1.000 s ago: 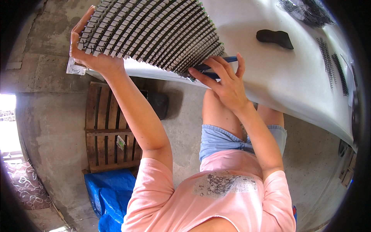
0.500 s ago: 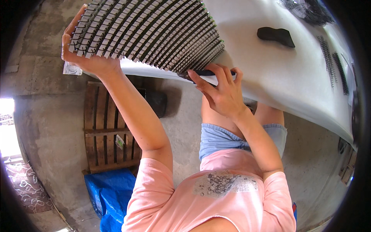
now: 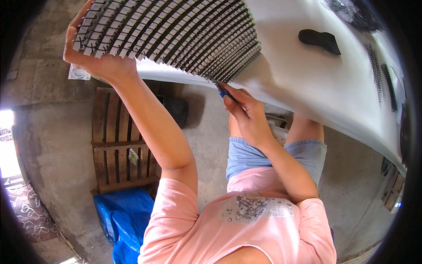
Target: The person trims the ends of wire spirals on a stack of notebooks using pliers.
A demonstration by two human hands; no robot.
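Observation:
A fanned stack of what look like spiral-bound pads (image 3: 176,37) is at the top, with rows of black coil spines and white paper edges turned toward me. My left hand (image 3: 103,66) is wrapped round its left end, fingers along the outer side. My right hand (image 3: 250,112) grips a pair of pliers (image 3: 223,90) with dark blue handles. The tips of the pliers meet the lower right corner of the stack, at the coil ends. Whether the jaws pinch a wire is too small to tell.
The white-covered table (image 3: 281,79) carries a black curved object (image 3: 320,40), loose black coils (image 3: 389,86) and a dark heap of coils (image 3: 354,15). Below to the left, a wooden pallet (image 3: 118,145) leans by a blue tarp (image 3: 125,211). A clear plastic piece (image 3: 79,72) hangs at the table's edge.
My right hand has turned and its fingers have closed further around the pliers, whose handles now point down toward the palm. The stack and left hand have shifted slightly up; the stack's right end looks lower.

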